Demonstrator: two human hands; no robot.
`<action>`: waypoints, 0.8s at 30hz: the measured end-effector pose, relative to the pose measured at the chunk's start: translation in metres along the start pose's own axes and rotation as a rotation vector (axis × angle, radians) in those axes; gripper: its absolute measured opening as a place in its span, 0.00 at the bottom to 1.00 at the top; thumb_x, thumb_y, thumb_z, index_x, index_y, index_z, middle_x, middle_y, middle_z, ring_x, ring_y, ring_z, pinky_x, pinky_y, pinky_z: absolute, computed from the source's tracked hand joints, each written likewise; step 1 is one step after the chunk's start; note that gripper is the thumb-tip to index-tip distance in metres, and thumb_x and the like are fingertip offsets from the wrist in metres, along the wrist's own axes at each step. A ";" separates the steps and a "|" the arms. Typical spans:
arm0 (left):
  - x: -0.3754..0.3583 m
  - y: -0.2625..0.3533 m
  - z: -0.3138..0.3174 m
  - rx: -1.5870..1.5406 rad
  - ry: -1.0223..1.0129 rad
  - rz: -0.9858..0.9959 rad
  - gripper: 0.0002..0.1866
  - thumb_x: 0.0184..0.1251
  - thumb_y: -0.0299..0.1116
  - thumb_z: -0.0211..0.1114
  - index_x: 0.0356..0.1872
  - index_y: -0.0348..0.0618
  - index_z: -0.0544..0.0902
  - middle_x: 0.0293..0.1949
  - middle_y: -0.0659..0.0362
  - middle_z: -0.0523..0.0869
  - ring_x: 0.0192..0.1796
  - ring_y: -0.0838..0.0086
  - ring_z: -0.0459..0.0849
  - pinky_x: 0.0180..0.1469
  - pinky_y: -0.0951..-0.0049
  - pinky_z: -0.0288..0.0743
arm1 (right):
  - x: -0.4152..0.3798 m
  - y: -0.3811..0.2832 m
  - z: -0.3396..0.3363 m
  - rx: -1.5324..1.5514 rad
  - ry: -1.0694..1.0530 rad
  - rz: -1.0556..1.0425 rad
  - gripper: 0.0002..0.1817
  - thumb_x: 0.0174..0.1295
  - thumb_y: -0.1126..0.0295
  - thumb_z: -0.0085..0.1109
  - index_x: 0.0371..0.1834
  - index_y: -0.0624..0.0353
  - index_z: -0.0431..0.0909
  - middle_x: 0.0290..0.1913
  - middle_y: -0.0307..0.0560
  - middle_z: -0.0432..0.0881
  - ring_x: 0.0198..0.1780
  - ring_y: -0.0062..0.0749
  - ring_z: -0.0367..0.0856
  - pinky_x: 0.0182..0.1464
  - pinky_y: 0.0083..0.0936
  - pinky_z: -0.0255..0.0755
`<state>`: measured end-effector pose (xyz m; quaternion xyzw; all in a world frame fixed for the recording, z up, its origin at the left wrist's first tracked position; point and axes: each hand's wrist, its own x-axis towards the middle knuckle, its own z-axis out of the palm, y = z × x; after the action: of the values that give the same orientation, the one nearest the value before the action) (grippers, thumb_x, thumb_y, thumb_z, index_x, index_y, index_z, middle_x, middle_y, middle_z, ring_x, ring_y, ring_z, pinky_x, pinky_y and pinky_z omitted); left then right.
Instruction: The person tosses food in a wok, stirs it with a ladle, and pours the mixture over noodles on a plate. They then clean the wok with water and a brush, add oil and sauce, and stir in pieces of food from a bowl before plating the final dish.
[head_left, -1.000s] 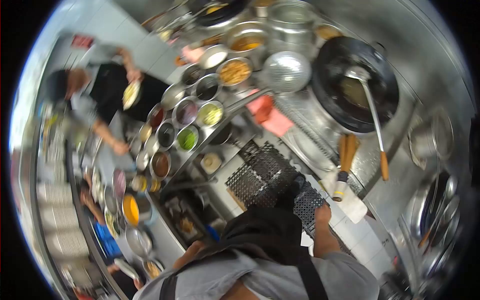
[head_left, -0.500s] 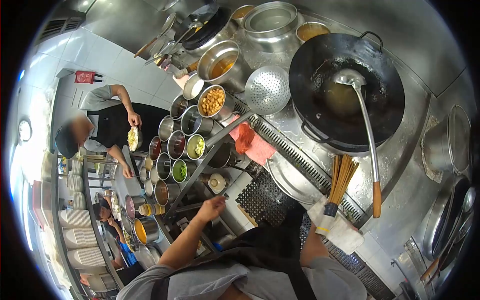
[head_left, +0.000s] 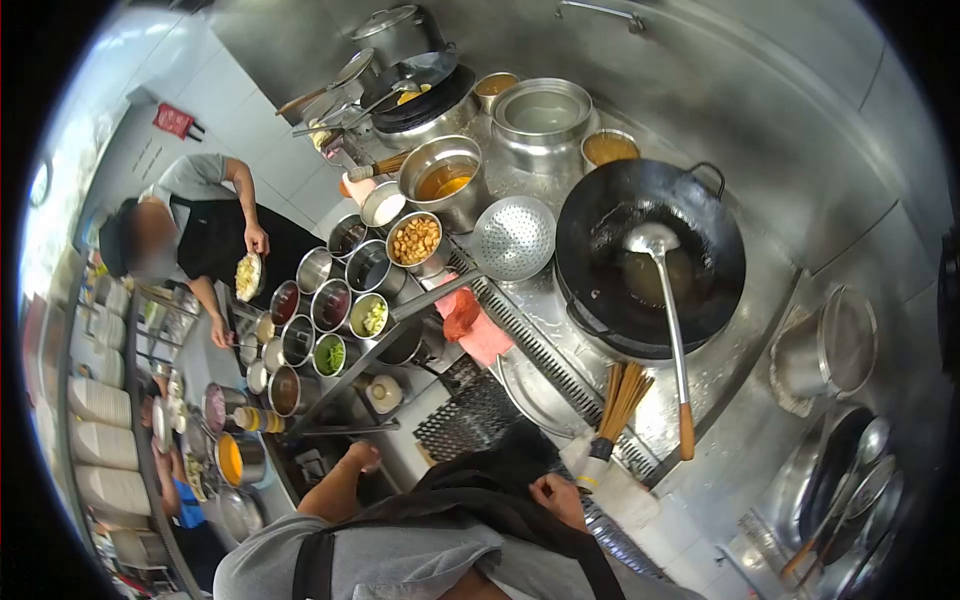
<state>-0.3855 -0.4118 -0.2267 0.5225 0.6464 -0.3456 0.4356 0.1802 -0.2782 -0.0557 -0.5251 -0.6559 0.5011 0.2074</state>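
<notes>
My left hand (head_left: 363, 457) is curled closed with nothing visible in it, beside the metal rail under the sauce pots. My right hand (head_left: 560, 500) has its fingers curled in, close to my dark apron (head_left: 490, 480) and left of the bamboo brush (head_left: 622, 405); nothing shows in it. The brush lies with its dark handle on a pale cloth (head_left: 625, 500) at the stove edge. Beyond it sits a black wok (head_left: 590, 240) containing some liquid. A ladle (head_left: 672, 345) rests in the wok, its wooden handle over the front rim.
A perforated strainer (head_left: 514, 238) lies left of the wok. Several metal pots hold ingredients, including fried cubes (head_left: 415, 240) and greens (head_left: 329, 355). A pink cloth (head_left: 484, 335) lies by the grate. A co-worker (head_left: 190, 230) holds a plate of food (head_left: 249, 276) at the left.
My left hand has drawn back toward my body. My right hand now shows beside the brush and pale cloth, where it was hidden before. The view has shifted and tilted.
</notes>
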 end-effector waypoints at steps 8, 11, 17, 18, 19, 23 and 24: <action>0.014 0.159 -0.086 -0.348 0.389 0.112 0.20 0.54 0.45 0.58 0.45 0.50 0.84 0.45 0.51 0.86 0.51 0.56 0.82 0.54 0.61 0.75 | 0.091 -0.055 -0.185 -0.766 0.914 -0.272 0.18 0.48 0.77 0.66 0.45 0.66 0.76 0.45 0.58 0.80 0.41 0.51 0.81 0.44 0.41 0.74; 0.010 0.173 -0.108 -0.427 0.383 0.164 0.21 0.55 0.45 0.58 0.48 0.49 0.83 0.46 0.51 0.86 0.52 0.56 0.82 0.54 0.61 0.75 | 0.096 0.020 -0.197 -0.712 0.526 0.107 0.19 0.50 0.77 0.62 0.48 0.66 0.75 0.40 0.58 0.82 0.39 0.58 0.80 0.45 0.47 0.73; 0.083 0.118 -0.099 0.017 0.337 0.237 0.17 0.57 0.42 0.59 0.39 0.42 0.86 0.44 0.50 0.86 0.50 0.56 0.84 0.54 0.62 0.77 | 0.116 0.003 -0.178 -0.491 0.652 0.286 0.17 0.56 0.77 0.56 0.50 0.64 0.73 0.22 0.48 0.76 0.21 0.35 0.78 0.24 0.35 0.71; 0.098 0.103 -0.094 0.032 0.178 0.146 0.17 0.56 0.43 0.60 0.39 0.42 0.87 0.45 0.50 0.86 0.51 0.57 0.84 0.53 0.63 0.77 | 0.136 -0.021 -0.176 -0.404 0.659 0.276 0.16 0.57 0.77 0.55 0.50 0.64 0.73 0.21 0.46 0.74 0.19 0.30 0.75 0.21 0.31 0.68; 0.166 0.069 -0.061 0.062 0.286 0.189 0.17 0.56 0.43 0.61 0.40 0.43 0.87 0.46 0.51 0.86 0.51 0.58 0.84 0.54 0.63 0.77 | 0.156 -0.048 -0.173 -0.318 0.664 0.267 0.16 0.57 0.77 0.55 0.50 0.65 0.73 0.21 0.44 0.72 0.17 0.24 0.72 0.18 0.27 0.65; 0.152 0.038 -0.059 0.134 0.619 0.220 0.18 0.55 0.45 0.61 0.42 0.47 0.87 0.49 0.53 0.85 0.54 0.61 0.83 0.55 0.62 0.76 | 0.267 -0.153 -0.192 -0.316 0.597 0.201 0.17 0.56 0.76 0.53 0.50 0.67 0.73 0.22 0.53 0.77 0.20 0.38 0.79 0.22 0.34 0.71; 0.162 0.036 -0.070 0.074 0.370 0.174 0.18 0.56 0.44 0.61 0.43 0.48 0.87 0.50 0.53 0.85 0.55 0.61 0.83 0.56 0.62 0.76 | 0.300 -0.154 -0.209 -0.589 0.562 0.196 0.17 0.55 0.75 0.54 0.50 0.66 0.73 0.29 0.59 0.80 0.30 0.48 0.80 0.33 0.42 0.72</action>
<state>-0.3765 -0.2797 -0.3496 0.6465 0.6546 -0.2283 0.3184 0.1640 0.0907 0.0888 -0.7382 -0.6359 0.1468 0.1705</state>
